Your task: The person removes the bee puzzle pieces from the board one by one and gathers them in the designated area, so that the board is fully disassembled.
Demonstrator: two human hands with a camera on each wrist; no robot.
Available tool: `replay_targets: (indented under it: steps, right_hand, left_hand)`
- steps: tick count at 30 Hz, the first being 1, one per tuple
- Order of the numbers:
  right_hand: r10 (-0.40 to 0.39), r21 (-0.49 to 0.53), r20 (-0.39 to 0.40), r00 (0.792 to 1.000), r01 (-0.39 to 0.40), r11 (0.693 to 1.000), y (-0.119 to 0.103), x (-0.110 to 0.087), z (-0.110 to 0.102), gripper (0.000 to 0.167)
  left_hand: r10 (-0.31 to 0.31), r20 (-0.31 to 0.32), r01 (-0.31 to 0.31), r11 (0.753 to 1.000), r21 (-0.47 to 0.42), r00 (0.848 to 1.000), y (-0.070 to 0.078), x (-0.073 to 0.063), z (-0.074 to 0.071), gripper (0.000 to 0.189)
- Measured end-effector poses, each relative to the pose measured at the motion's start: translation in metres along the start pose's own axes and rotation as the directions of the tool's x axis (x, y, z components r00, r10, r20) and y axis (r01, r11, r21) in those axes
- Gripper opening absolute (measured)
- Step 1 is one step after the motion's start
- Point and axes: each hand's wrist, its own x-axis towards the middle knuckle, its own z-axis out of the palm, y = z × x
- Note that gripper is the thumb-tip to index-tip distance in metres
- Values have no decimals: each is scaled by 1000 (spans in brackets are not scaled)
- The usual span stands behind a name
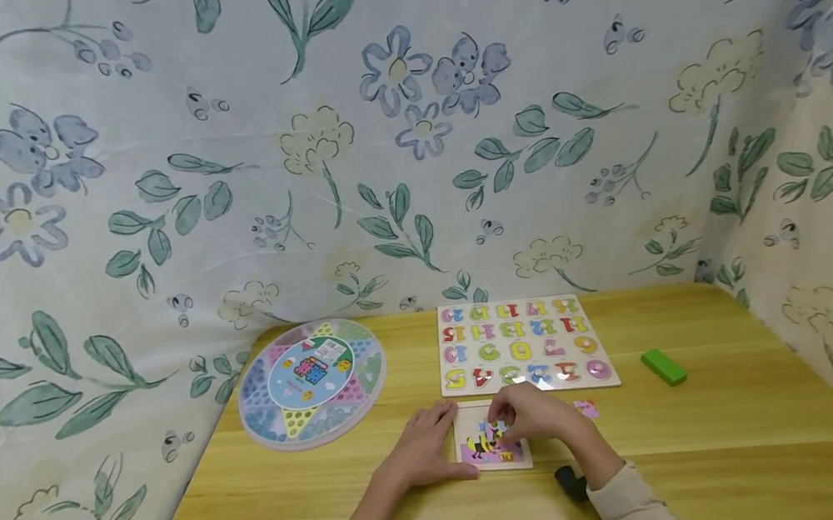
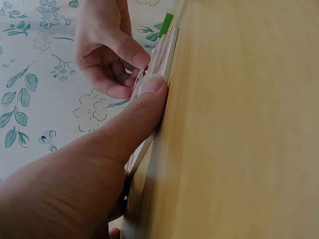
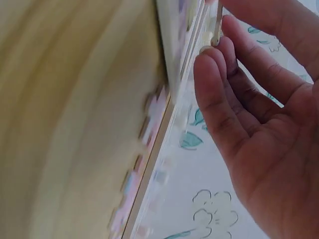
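A small square jigsaw puzzle tray point(image 1: 474, 418) lies on the table, its near part filled with a bee picture on pink. My left hand point(image 1: 422, 452) holds the tray's left side, fingers at the far left corner and thumb point(image 2: 152, 84) along the near rim. Over the tray's right half, my right hand point(image 1: 535, 413) pinches a thin puzzle piece point(image 3: 218, 25) between thumb and fingertips. The piece is seen edge-on, tilted up, its printed face hidden. Loose pink puzzle pieces point(image 1: 585, 408) lie just right of the tray, partly behind my right hand.
Behind the tray lies a number puzzle board point(image 1: 501, 354) with colourful numerals. A round game board point(image 1: 311, 385) lies at the back left. On the right sits a green block point(image 1: 664, 367). Flower-patterned cloth point(image 1: 412, 210) hangs behind the wooden table point(image 1: 739, 405).
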Motion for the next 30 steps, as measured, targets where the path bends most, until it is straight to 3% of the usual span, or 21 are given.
replay_targets:
  steps: [9, 20, 30]
  right_hand:
    - [84, 33, -21, 996, -83, 996, 11, -23, -13, 24]
    - [127, 33, -23, 992, -126, 991, 28, -39, -21, 25]
    - [98, 33, 4, 995, -98, 995, 31, -43, -20, 25]
  left_hand:
    - [-10, 8, 10, 1000, -26, 1000, -1, -1, 0, 108]
    - [10, 7, -10, 998, -55, 1000, 0, -4, -3, 106]
    - [34, -21, -34, 999, -27, 999, -1, -1, 1, 106]
